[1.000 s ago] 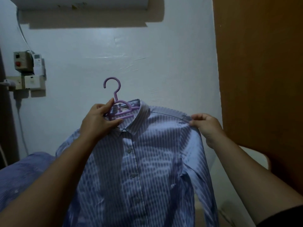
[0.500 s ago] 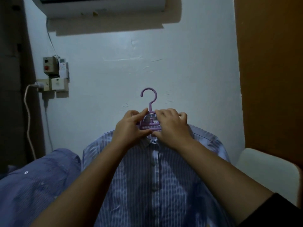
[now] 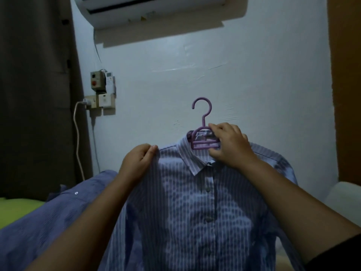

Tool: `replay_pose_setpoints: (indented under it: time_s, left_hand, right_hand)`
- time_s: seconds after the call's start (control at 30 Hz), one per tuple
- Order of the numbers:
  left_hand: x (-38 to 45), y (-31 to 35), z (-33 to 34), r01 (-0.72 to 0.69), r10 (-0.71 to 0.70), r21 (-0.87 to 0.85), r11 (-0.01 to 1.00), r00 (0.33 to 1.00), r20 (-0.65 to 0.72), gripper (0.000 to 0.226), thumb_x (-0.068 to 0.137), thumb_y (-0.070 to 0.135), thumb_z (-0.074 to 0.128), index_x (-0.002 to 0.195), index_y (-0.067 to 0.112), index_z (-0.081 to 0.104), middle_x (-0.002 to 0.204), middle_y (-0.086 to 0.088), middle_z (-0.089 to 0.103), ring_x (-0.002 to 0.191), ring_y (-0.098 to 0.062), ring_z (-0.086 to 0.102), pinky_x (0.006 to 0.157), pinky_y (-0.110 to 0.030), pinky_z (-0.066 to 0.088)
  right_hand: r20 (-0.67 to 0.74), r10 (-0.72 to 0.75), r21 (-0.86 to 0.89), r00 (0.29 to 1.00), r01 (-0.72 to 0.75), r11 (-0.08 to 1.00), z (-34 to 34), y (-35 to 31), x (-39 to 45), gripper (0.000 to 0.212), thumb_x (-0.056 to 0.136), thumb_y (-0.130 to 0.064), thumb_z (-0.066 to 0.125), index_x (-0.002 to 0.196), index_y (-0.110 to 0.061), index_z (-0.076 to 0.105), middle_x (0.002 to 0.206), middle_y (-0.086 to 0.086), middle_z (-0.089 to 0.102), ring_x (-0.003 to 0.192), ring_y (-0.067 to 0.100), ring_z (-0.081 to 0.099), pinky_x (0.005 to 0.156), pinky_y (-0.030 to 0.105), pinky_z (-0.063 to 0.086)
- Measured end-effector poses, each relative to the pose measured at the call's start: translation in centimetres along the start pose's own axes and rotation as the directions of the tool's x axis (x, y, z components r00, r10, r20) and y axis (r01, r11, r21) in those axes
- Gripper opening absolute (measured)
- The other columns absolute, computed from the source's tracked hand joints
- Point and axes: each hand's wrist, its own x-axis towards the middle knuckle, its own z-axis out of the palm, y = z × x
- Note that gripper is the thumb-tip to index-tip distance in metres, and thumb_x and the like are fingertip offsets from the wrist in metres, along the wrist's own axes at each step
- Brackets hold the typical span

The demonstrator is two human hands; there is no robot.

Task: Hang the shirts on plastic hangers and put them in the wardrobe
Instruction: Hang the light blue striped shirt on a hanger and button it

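A blue shirt [image 3: 195, 208] with white stripes hangs in front of me on a purple plastic hanger [image 3: 203, 139], whose hook stands free above the collar. My right hand [image 3: 228, 145] grips the hanger's neck at the collar and holds the shirt up. My left hand [image 3: 138, 161] pinches the fabric at the shirt's left shoulder. The shirt is buttoned and its lower part runs out of the frame.
Another blue garment [image 3: 48, 216] lies on a green surface [image 3: 17, 210] at the lower left. A brown wardrobe panel [image 3: 345, 85] stands at the right edge. A dark curtain [image 3: 35, 94], wall sockets [image 3: 101, 90] with a cable and an air conditioner [image 3: 152, 8] line the white wall.
My left hand left the hanger's neck and moved out to the shirt's left shoulder. My right hand stayed on the hanger at the collar. The view shifted left.
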Motion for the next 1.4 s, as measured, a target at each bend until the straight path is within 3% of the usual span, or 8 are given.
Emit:
replay_pose_setpoints:
  time_s: [0.17,0.33,0.43,0.57,0.83,1.0,1.17,1.4]
  left_hand:
    - [-0.2,-1.4,-0.7,-0.124,0.122,0.008,0.992,0.967,-0.224,0.034,0.092,0.043,0.046,0.090,0.015,0.065,0.087,0.004,0.052,0.082,-0.016,0.052,0.076,-0.039,0.046]
    - [-1.1,-1.6,-1.6,-0.340,0.393,0.473,0.813,0.919,-0.016,0.077,0.080,0.075,0.038,0.140,0.026,0.044,0.131,-0.005,0.052,0.116,-0.024,0.049,0.094,-0.042,0.038]
    - [-0.8,-2.3,-1.7,-0.393,0.417,0.582,0.712,0.903,0.099,0.091,0.072,0.082,0.042,0.143,0.026,0.038,0.131,-0.007,0.054,0.105,-0.027,0.059,0.082,-0.042,0.051]
    - [-1.0,-3.4,-1.7,-0.392,0.427,0.598,0.699,0.900,0.091,0.091,0.065,0.070,0.064,0.141,0.024,0.043,0.120,-0.010,0.059,0.092,-0.028,0.063,0.058,-0.036,0.054]
    - [-0.4,-5.7,-2.4,-0.365,0.437,0.641,0.676,0.898,0.051,0.096,0.058,0.065,0.076,0.139,0.022,0.047,0.110,-0.010,0.061,0.082,-0.027,0.063,0.051,-0.031,0.048]
    - [-0.4,-8.9,-4.0,-0.255,0.339,0.667,0.700,0.941,0.003,0.092,0.059,0.065,0.076,0.137,0.023,0.052,0.107,-0.007,0.061,0.077,-0.025,0.063,0.048,-0.028,0.047]
    - [-0.9,-14.1,-6.7,0.069,0.013,0.675,0.735,0.993,-0.116,0.094,0.067,0.070,0.067,0.146,0.032,0.035,0.121,-0.001,0.053,0.097,-0.022,0.059,0.063,-0.029,0.050]
    - [-1.4,-23.7,-11.0,0.460,-0.311,0.629,0.627,0.888,-0.339,0.093,0.069,0.072,0.064,0.147,0.034,0.030,0.126,-0.003,0.048,0.104,-0.024,0.057,0.072,-0.032,0.048]
  right_hand:
    - [0.074,0.114,0.146,0.991,-0.124,0.982,0.4,0.4,0.7,0.068,0.075,-0.027,0.070,0.138,-0.024,0.043,0.126,0.003,0.038,0.111,0.024,0.047,0.096,0.045,0.044]
    - [0.077,0.144,0.264,0.987,-0.160,0.951,2.1,0.1,1.2,0.068,0.074,-0.023,0.072,0.136,-0.025,0.043,0.134,0.001,0.030,0.108,0.024,0.053,0.098,0.047,0.044]
    - [0.081,0.117,0.288,0.990,-0.136,0.948,3.1,-0.5,1.6,0.068,0.075,-0.023,0.071,0.137,-0.024,0.042,0.137,0.003,0.031,0.113,0.025,0.051,0.098,0.048,0.044]
    - [0.091,0.119,0.266,0.989,-0.139,0.954,4.5,-1.1,2.0,0.069,0.078,-0.026,0.069,0.140,-0.025,0.038,0.139,0.004,0.033,0.118,0.026,0.047,0.100,0.049,0.042]
    - [0.092,0.121,0.230,0.988,-0.139,0.963,7.5,-2.9,3.8,0.070,0.082,-0.029,0.064,0.144,-0.028,0.031,0.141,0.003,0.035,0.124,0.024,0.042,0.104,0.048,0.034]
    - [0.086,0.107,0.269,0.991,-0.126,0.955,11.5,-6.1,5.5,0.070,0.088,-0.036,0.059,0.148,-0.028,0.024,0.148,0.002,0.030,0.133,0.023,0.035,0.107,0.046,0.027]
    - [0.196,0.187,0.477,0.963,-0.260,0.840,18.8,-11.1,5.7,0.076,0.088,-0.057,0.048,0.150,-0.026,0.016,0.158,0.003,0.017,0.144,0.024,0.018,0.115,0.049,0.019]
    - [0.481,0.072,0.550,0.874,-0.365,0.751,30.0,-19.7,4.7,0.075,0.089,-0.059,0.044,0.151,-0.027,0.015,0.159,0.003,0.010,0.145,0.025,0.015,0.115,0.050,0.018]
